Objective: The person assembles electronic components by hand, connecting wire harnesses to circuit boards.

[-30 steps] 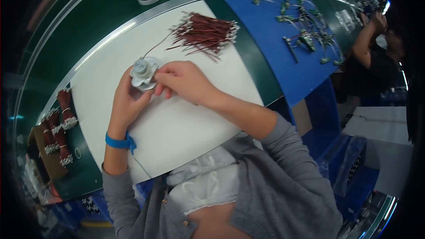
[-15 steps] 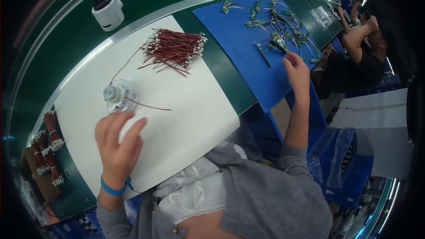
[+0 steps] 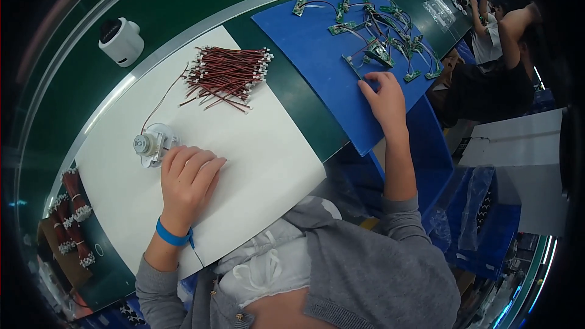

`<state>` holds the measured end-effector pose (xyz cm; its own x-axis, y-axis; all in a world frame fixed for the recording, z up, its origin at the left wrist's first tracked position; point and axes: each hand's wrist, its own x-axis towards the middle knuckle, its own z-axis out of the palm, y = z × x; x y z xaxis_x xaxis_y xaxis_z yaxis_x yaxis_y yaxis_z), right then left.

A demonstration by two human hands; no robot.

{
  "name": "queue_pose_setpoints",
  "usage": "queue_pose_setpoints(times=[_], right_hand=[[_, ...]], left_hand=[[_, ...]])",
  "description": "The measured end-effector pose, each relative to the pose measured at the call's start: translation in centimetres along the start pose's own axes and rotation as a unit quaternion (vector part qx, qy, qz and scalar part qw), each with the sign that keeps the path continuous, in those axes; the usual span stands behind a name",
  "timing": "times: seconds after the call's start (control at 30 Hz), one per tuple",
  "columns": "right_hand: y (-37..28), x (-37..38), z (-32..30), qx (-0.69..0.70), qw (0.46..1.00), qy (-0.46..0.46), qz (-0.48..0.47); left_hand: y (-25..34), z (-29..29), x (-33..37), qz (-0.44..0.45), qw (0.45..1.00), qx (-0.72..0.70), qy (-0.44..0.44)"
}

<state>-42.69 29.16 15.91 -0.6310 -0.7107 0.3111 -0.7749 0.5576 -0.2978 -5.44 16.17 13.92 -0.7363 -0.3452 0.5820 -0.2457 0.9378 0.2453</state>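
On the white sheet (image 3: 262,158) stands a small white assembly with a round motor (image 3: 145,144) and a thin wire. My left hand (image 3: 190,176) is beside it, its fingers closed on the wire, whose small pale end shows at the fingertips. Over the blue board (image 3: 323,55), my right hand (image 3: 389,102) has thumb and forefinger at the near end of a narrow circuit board (image 3: 351,66), pinching it. Several green circuit boards (image 3: 381,55) joined by thin wires lie just beyond. A pile of red-and-black wires (image 3: 225,73) with white connectors lies at the sheet's far edge.
A white cylindrical device (image 3: 124,45) with a dark top stands at the far left. Tied wire bundles (image 3: 75,192) lie by the table's left edge. Blue bins (image 3: 481,225) stand at lower right. Another person (image 3: 493,85) sits farther along the bench.
My left hand has moved right and closed on the motor's wire. My right hand has shifted left, reaching the narrow circuit board's near end. The whole view has shifted slightly.
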Motion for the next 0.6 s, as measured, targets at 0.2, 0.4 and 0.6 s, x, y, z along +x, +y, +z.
queue_pose_setpoints(times=[0.2, 0.4, 0.6], right_hand=[[0.3, 0.7, -0.3, 0.140, 0.984, -0.039, 0.106], [1.4, 2.9, 0.1, 0.011, 0.975, 0.018, 0.223], [-0.8, 4.9, 0.4, -0.099, 0.959, -0.048, 0.263]], left_hand=[[-1.4, 0.1, -1.0, -0.007, 1.000, -0.029, 0.006], [-1.8, 0.1, -1.4, -0.014, 0.999, -0.040, 0.007], [-2.1, 0.4, -1.2, -0.020, 0.999, -0.045, 0.001]])
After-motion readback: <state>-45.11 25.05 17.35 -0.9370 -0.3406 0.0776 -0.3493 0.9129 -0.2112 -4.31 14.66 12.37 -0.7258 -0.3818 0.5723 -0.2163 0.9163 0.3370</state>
